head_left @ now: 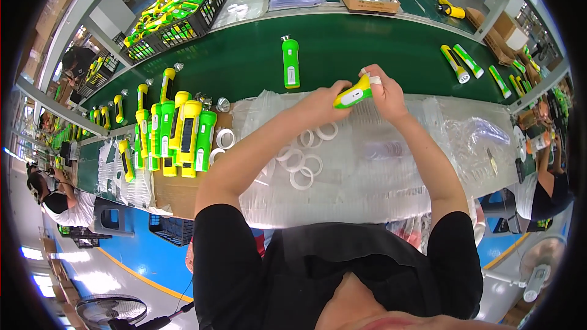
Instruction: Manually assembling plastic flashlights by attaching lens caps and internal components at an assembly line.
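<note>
A yellow and green flashlight (353, 95) is held over the near edge of the green belt, tilted with its upper end to the right. My left hand (322, 105) is closed around its lower left part. The fingers of my right hand (387, 96) close on its upper right end and hide that end. Something white shows at those fingers; I cannot tell whether it is a ring or finger tape. Below my left forearm, several loose white rings (301, 178) lie on the plastic-covered worktop (342, 198). Beyond my hands, a green flashlight (291, 64) lies on the belt.
Several flashlights (189, 128) stand bunched at the left on cardboard. A black crate (211, 6) of flashlight parts and a cardboard box (373, 6) of white rings stand at the back. More flashlights (454, 62) lie on the belt (367, 43) at right. Co-workers sit on both sides.
</note>
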Motion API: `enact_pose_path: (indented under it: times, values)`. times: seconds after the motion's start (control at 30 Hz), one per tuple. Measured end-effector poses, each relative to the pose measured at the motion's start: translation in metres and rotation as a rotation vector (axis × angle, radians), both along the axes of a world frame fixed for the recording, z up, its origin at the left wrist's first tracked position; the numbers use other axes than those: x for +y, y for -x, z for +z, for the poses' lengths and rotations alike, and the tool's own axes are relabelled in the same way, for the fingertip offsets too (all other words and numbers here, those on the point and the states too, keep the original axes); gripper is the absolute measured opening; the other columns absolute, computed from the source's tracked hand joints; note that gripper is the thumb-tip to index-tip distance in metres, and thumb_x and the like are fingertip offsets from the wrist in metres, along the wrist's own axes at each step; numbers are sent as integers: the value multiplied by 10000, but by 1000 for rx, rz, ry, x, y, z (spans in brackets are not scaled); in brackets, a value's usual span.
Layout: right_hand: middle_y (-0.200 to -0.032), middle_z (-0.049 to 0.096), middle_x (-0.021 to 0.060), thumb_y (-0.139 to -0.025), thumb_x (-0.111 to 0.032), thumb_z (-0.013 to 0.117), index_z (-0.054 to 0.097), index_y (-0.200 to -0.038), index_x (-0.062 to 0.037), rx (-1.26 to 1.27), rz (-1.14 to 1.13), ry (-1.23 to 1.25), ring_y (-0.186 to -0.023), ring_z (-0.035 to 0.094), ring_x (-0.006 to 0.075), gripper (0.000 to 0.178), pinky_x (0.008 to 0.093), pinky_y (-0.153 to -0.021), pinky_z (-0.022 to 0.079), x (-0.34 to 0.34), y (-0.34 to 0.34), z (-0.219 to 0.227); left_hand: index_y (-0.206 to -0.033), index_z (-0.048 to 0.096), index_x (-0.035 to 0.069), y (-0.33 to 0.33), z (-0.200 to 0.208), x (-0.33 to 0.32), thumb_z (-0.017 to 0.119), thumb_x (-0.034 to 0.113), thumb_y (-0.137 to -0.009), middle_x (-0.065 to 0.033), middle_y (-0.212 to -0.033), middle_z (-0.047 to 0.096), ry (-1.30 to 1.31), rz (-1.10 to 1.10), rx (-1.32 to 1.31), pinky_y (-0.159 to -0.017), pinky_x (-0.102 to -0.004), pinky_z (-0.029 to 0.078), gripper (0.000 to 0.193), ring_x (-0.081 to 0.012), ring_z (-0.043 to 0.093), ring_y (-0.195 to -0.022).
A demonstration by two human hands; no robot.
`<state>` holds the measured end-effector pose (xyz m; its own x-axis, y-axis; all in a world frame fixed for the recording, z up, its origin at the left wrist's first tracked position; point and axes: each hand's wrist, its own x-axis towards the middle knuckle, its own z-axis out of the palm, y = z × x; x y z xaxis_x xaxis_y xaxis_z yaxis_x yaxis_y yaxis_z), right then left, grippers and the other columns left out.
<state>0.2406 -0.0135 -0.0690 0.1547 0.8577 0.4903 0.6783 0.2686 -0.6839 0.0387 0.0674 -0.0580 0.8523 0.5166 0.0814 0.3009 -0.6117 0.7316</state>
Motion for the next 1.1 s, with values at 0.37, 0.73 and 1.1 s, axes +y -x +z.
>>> enact_pose_path:
  times: [0.37, 0.73, 1.1]
  values:
    - [-1161, 626, 167, -926, -375, 573, 507, -1259, -101, -477, -985, 482, -1041, 614, 375, 437, 468, -855, 506, 54, -194, -49, -1497, 272, 304, 8, -50, 136, 704, 444, -807, -267, -1110, 522, -414, 484, 485, -792, -429, 556, 826, -397, 623, -935]
    - [-1051, 618, 71, -910, -444, 644, 544, -1141, -31, 993, 49, 317, -910, 628, 147, 483, 318, -784, 538, -35, 44, 5, -1495, 275, 131, 17, -15, -52, 688, 183, -840, -213, -1286, 486, -118, -70, -290, -841, -395, 499, 776, -335, 576, -1057]
    - [-827, 585, 131, -764, -441, 698, 451, -1257, -52, 1235, 635, 315, -682, 599, 230, 675, 322, -614, 474, -159, 120, 6, -1320, 514, 13, 37, 2, -114, 329, 383, -1055, -94, -1107, 636, 74, 34, -699, -938, -343, 440, 491, -173, 574, -1053]
